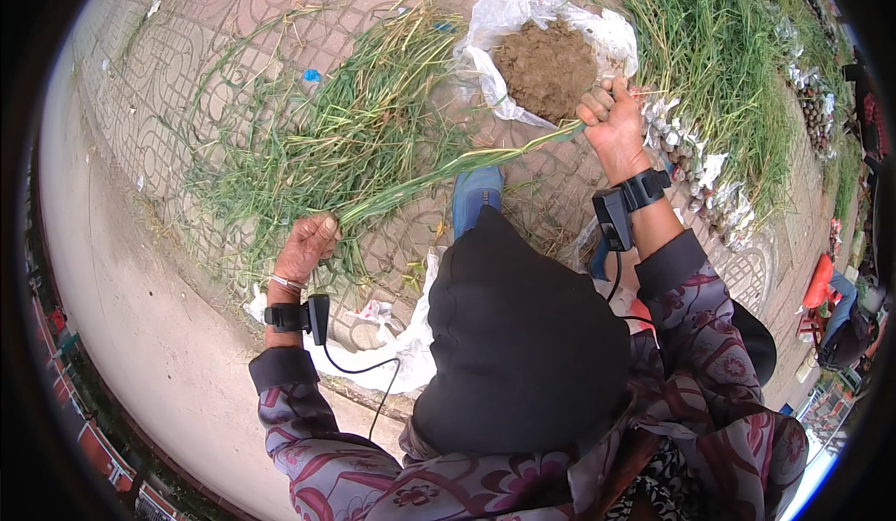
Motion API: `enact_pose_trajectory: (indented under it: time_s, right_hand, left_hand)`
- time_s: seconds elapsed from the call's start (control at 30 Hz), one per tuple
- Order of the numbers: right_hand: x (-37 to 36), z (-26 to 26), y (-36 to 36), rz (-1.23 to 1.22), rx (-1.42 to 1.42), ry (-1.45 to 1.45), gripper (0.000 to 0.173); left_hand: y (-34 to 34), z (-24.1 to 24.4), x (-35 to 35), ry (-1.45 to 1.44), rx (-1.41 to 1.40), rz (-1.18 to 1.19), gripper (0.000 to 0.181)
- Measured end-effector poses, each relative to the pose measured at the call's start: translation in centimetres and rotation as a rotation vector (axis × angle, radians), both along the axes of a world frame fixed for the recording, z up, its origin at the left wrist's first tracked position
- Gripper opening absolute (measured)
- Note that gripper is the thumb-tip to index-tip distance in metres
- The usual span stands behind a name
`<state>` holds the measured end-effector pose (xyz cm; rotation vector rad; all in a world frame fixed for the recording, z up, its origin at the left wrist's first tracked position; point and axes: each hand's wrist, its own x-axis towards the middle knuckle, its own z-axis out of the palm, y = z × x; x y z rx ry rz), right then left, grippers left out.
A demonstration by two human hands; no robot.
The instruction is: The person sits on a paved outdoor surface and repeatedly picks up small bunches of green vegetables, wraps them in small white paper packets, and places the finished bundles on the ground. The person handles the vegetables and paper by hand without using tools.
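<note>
A slim bundle of long green grass stalks (448, 165) is stretched between my two hands, slanting up to the right. My left hand (306, 246) grips its leafy end, low on the left. At the other end, my right hand (610, 118) is closed round the stalks, beside a white plastic bag (483, 59) with its rim rolled open. Wet brown mud (546, 66) fills that bag. Behind the stretched stalks spreads a loose heap of cut grass (378, 101) on the paving. My blue shoe (477, 195) shows beneath the bundle.
Many grass bundles (728, 66) lie at the right, their root ends wrapped in white plastic (707, 171). White plastic sheeting (413, 346) lies by my left knee. A blue scrap (311, 75) rests by the heap. A person (843, 318) sits at the far right.
</note>
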<state>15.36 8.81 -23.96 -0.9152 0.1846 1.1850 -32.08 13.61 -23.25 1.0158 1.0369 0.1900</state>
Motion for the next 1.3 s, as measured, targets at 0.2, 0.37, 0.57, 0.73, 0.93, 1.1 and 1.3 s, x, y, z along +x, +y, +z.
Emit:
enact_pose_trajectory:
  time_s: [0.2,0.37,0.57,0.73,0.93,1.1,1.3]
  right_hand:
    - [-3.0,-0.5,-1.3,0.053,-0.11,-0.039,0.033]
    - [-6.6,-0.6,-3.2,0.085,-0.295,-0.005,0.034]
    - [-11.3,-3.9,-5.9,0.211,-0.298,0.15,0.034]
    - [-12.2,-3.1,-5.7,0.289,-0.27,0.074,0.034]
    - [-12.2,-3.2,-6.1,0.298,-0.238,0.06,0.034]
    - [-12.5,-2.5,-6.0,0.306,-0.228,0.036,0.035]
    - [-12.4,-2.2,-6.2,0.321,-0.213,0.047,0.036]
  left_hand:
    - [-2.0,-1.0,-2.7,0.191,0.348,-0.051,0.027]
    - [-3.6,-3.7,-6.1,0.523,0.618,-0.222,0.025]
    - [-8.5,-11.2,-12.8,0.801,0.596,-0.266,0.02]
    - [-6.7,-9.9,-7.3,1.144,0.789,-0.377,0.019]
    - [0.9,-7.2,6.6,0.482,1.009,0.002,0.025]
    - [5.7,-5.4,18.5,0.38,1.218,-0.019,0.037]
    - [8.5,-9.5,24.4,0.534,1.164,-0.224,0.014]
